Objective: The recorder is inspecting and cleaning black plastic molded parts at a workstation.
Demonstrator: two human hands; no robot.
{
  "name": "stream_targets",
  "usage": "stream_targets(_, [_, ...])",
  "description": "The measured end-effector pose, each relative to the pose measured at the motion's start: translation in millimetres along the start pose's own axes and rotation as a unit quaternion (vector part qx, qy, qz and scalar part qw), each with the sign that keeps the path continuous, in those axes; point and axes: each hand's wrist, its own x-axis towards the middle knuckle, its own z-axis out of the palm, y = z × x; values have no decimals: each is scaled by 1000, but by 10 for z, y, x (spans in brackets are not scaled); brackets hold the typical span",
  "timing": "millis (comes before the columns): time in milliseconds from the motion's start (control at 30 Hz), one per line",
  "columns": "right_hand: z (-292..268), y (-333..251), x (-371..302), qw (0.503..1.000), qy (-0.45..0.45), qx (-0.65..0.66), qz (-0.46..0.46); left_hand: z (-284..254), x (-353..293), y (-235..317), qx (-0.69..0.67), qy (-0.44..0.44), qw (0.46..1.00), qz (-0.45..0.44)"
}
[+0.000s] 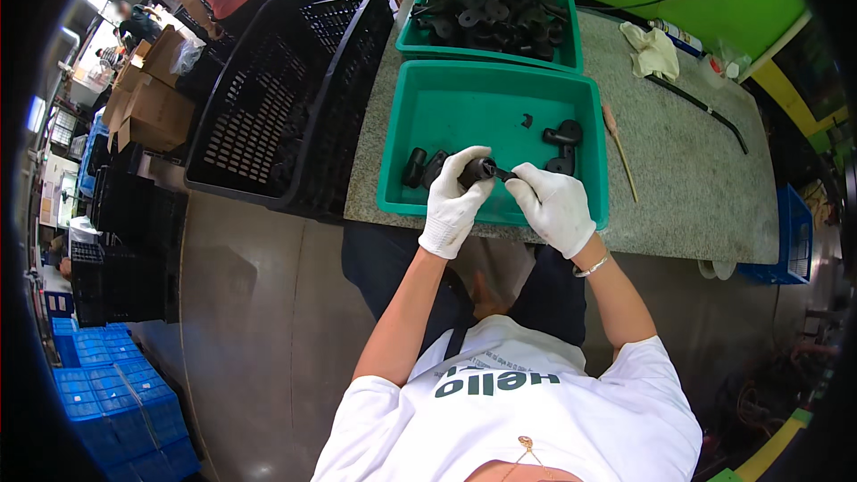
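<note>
My left hand (453, 203), in a white glove, is closed around a black plastic part (477, 173) with a round end, above the near side of a green tray (491, 77). My gloved right hand (555, 203) pinches a small dark piece (504, 175) that meets the part's round end. Whether that piece is loose or joined to the part I cannot tell. Inside the tray, more black parts (414, 167) lie beside my left hand. Another black part (563, 134) rests at the right wall, with a small black scrap (527, 120) near it.
Behind stands a second green tray (575, 31) heaped with black parts. A large black crate (259, 116) stands left of the table (696, 178). On the right lie a thin stick (619, 152), a cloth (652, 51), a spray can (678, 36) and a black hose (701, 109).
</note>
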Motion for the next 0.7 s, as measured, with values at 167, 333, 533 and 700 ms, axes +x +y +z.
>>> stream_targets(167, [1,-18,4,1000,-9,7,7,-13,-38,29,-17,-21,1000,5])
stream_targets(333, [40,-69,4,999,-28,20,31,-6,-28,-29,1,25,1000,18])
stream_targets(533, [76,-90,-30,999,-3,7,33,29,-53,-22,22,45,998,38])
stream_targets(700, [51,-136,-56,999,-2,6,49,49,-71,-24,45,55,996,48])
